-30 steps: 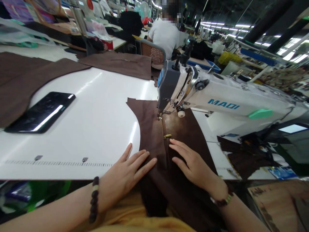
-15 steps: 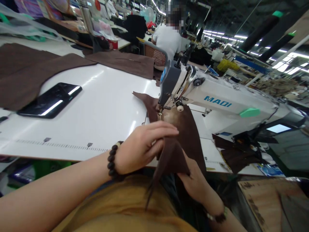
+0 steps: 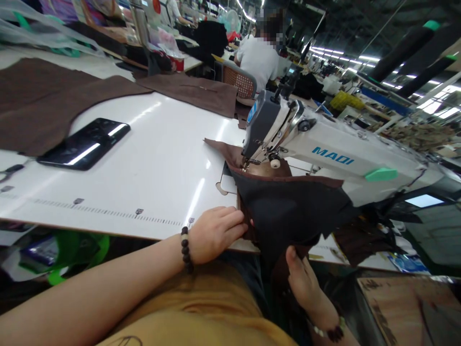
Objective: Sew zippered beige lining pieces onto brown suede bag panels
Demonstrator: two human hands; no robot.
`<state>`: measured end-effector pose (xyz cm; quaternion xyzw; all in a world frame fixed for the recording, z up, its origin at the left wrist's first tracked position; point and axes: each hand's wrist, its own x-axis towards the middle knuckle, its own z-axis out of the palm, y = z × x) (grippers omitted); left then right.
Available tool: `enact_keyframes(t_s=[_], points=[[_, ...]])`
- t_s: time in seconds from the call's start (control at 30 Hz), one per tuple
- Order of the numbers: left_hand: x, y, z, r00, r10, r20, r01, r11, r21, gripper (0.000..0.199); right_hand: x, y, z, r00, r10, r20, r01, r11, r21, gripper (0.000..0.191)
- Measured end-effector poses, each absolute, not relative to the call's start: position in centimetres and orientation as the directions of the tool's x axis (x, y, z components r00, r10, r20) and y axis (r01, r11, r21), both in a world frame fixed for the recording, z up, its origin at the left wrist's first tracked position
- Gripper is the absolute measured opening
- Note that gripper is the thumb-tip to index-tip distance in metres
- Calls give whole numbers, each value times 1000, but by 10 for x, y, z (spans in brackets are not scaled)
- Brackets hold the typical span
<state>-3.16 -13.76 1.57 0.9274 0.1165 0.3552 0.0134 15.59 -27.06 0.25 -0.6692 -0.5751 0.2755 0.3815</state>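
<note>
A dark fabric piece point(image 3: 291, 204) lies under the sewing machine's needle area point(image 3: 245, 166). Its black side is turned up, with a brown strip along the top edge, and it drapes over the table's front edge. My left hand point(image 3: 216, 233) is closed at the fabric's left edge, fingertips pinching the brown layer just in front of the needle. Lower right, my right hand point(image 3: 306, 283) holds the hanging fabric edge, its thumb in front and its other fingers partly hidden. The white sewing machine point(image 3: 334, 154) stands beyond the fabric.
A black phone point(image 3: 84, 144) lies on the white table point(image 3: 162, 158), beside large brown fabric pieces point(image 3: 36, 101). Scissor handles point(image 3: 10, 170) show at the left edge. Dark scraps point(image 3: 360, 240) lie to the right, above a brown board point(image 3: 399, 307). A person in white point(image 3: 257, 60) sits ahead.
The fabric has been turned over and spread rightward, so its black side now shows. My left hand has moved down to its left edge; my right hand has shifted slightly right and down.
</note>
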Motion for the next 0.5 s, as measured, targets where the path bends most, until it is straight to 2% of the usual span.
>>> enact_keyframes(t_s=[0.2,0.5], points=[[-37,-136,16,717,197,669,170,-980,107,33,157,-270,9,211,976,-48,543,-158,-825,47],[-37,-133,15,724,164,670,143,-986,87,37,159,-264,19,98,991,-96,587,-135,-798,43]])
